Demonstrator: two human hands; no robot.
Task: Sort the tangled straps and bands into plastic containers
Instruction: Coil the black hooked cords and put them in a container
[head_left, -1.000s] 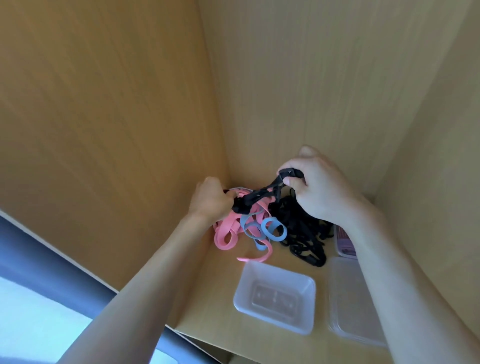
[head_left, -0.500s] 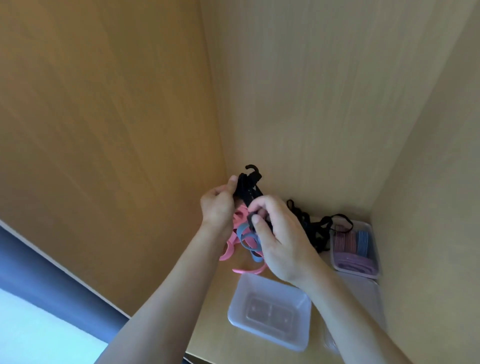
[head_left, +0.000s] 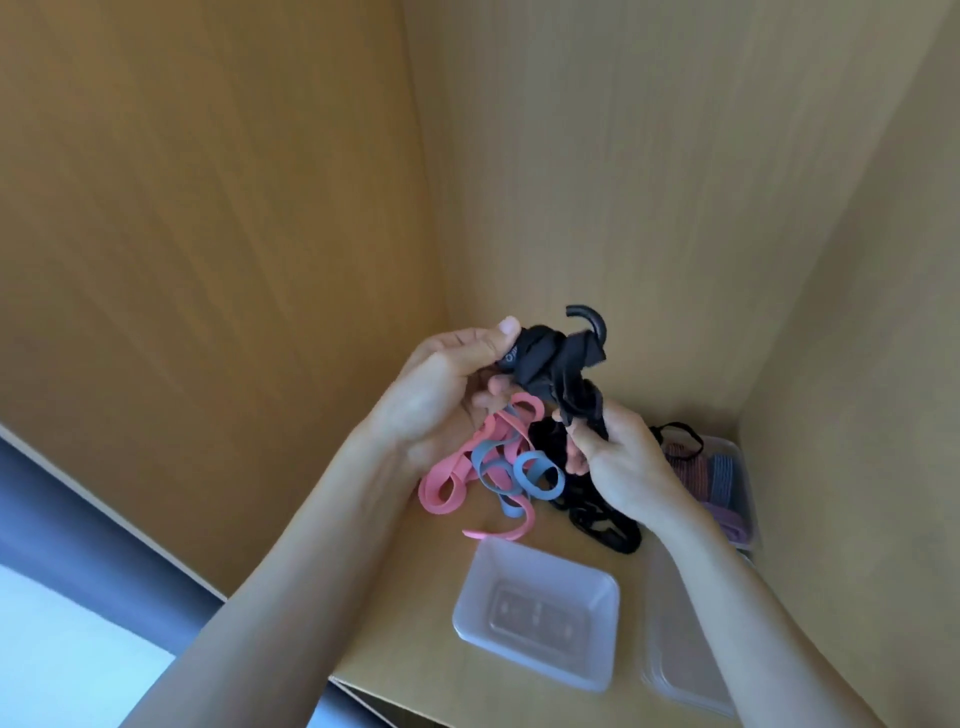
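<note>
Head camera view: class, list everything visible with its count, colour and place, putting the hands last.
black strap bundle: one, black, held up between both hands
pink bands: several, pink, tangled on the cabinet floor
blue bands: few, blue, among the pink
loose black straps: heap, black, beside the blue
empty container: one, clear, front floor
filled container: one, clear, back right, holds folded bands
clear lid: one or more, beside empty container
cabinet: one, light wood, surrounding
left hand: grips bundle's top
right hand: pinches its lower end
</note>
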